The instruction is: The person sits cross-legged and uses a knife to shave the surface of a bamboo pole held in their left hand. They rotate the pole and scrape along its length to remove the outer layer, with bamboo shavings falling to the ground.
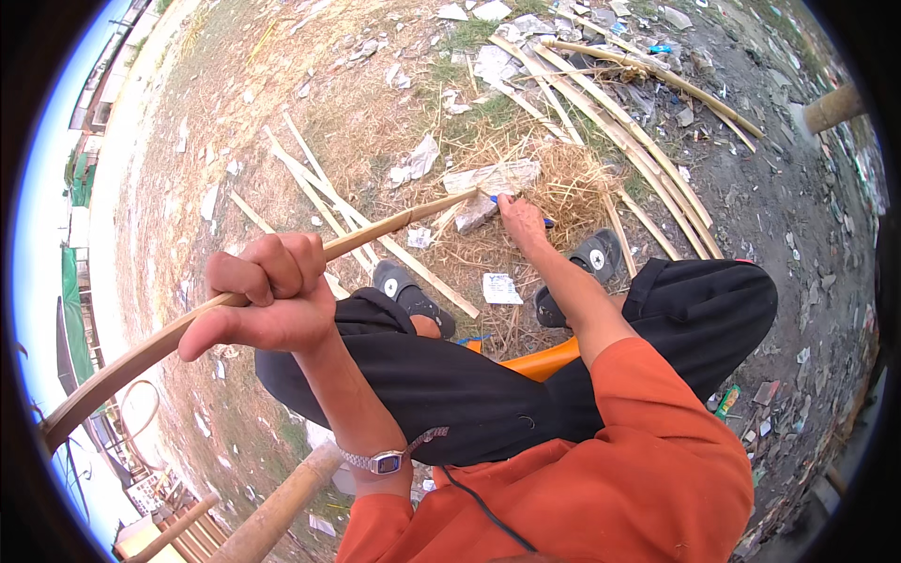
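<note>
My left hand [272, 291] is closed round a long bamboo strip [404, 219], its thumb stretched along the underside. The strip runs from the lower left up to a thin tip between my feet. At that tip my right hand [521, 222] grips a tool with a blue handle [549, 223]; its working end is too small to make out. Just beyond the tip lies a pale, weathered block [497, 176], partly over straw-like shavings [572, 178]. My dark slippers [596, 255] stand on either side of a scrap of printed paper [501, 288].
Several split bamboo strips [648, 155] lie at the far right, and more strips [324, 192] lie left of the block. I sit on something orange [540, 361]. A thick pole [282, 502] is at the lower left, another post [832, 108] at the right. Litter covers the ground.
</note>
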Tool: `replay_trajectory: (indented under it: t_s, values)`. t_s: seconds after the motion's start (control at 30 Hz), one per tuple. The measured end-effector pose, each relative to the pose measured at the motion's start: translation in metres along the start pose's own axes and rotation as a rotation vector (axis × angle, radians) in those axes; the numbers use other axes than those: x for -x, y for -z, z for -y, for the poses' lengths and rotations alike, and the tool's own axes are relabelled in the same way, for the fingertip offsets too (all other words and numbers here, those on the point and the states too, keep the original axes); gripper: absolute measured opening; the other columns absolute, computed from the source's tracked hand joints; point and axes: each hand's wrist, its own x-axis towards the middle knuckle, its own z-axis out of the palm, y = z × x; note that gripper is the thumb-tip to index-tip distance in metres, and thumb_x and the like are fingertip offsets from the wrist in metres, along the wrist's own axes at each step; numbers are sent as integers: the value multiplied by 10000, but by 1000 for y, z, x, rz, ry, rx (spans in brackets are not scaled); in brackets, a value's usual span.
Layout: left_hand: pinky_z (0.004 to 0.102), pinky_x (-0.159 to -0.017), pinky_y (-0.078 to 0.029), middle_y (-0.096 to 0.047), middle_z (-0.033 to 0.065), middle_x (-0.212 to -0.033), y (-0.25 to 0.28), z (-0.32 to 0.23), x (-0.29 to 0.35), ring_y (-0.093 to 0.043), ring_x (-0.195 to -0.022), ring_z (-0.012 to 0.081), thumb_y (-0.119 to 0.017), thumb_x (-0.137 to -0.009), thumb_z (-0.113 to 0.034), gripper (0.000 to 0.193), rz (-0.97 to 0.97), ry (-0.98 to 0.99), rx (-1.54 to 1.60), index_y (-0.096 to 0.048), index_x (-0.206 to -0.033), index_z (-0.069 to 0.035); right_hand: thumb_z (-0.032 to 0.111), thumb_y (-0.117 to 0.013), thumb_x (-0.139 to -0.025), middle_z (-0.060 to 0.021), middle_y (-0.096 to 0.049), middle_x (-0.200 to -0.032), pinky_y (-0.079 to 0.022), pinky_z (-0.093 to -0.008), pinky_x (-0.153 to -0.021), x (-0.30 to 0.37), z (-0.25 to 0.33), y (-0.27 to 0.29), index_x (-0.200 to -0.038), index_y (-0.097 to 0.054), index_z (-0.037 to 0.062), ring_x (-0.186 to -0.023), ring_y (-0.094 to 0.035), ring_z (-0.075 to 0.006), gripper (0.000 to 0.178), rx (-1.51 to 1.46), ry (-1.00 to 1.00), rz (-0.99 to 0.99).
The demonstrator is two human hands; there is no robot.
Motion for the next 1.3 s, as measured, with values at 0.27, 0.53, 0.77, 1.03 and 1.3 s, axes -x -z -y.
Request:
replay_trajectory:
  t_s: [0.27,0.53,0.77,1.03,1.3]
  values:
    - [238,-372,-79,-122,-58,-448,1,-5,4,-57,-394,61,-304,-800,-701,591,-218,29,-86,-197,-581,-162,131,-480,-832,-123,-613,-754,-480,-362,-505,-13,6,74,-971,-533,-1,-683,-625,-221,199,516,260,-7]
    - [236,-368,-85,-125,-60,-462,0,-5,9,-62,-391,60,-289,-802,-707,592,-226,43,-70,-205,-586,-162,216,-406,-899,-108,-529,-643,-410,-350,-482,17,25,139,-924,-519,5,-523,-509,-196,241,-1021,-390,331]
    - [233,-354,-89,-137,-55,-452,-6,-6,18,-81,-375,63,-285,-782,-725,616,-144,19,-41,-220,-580,-146,193,-362,-911,-299,-567,-719,-415,-533,-608,109,116,236,-973,-430,-18,-644,-559,-452,230,-800,-50,35]
    - [232,-349,-83,-136,-50,-446,-16,-6,27,-75,-374,61,-262,-778,-734,623,-115,10,-61,-216,-580,-145,165,-394,-894,-312,-553,-676,-404,-556,-625,105,125,245,-941,-417,-33,-670,-546,-484,205,-711,-118,-86]
    - [231,-366,-95,-131,-51,-452,-20,-6,33,-65,-393,61,-262,-771,-742,629,-73,41,-64,-215,-585,-143,110,-391,-871,-310,-569,-760,-443,-519,-666,109,104,228,-897,-384,-25,-780,-565,-480,138,-748,-150,113]
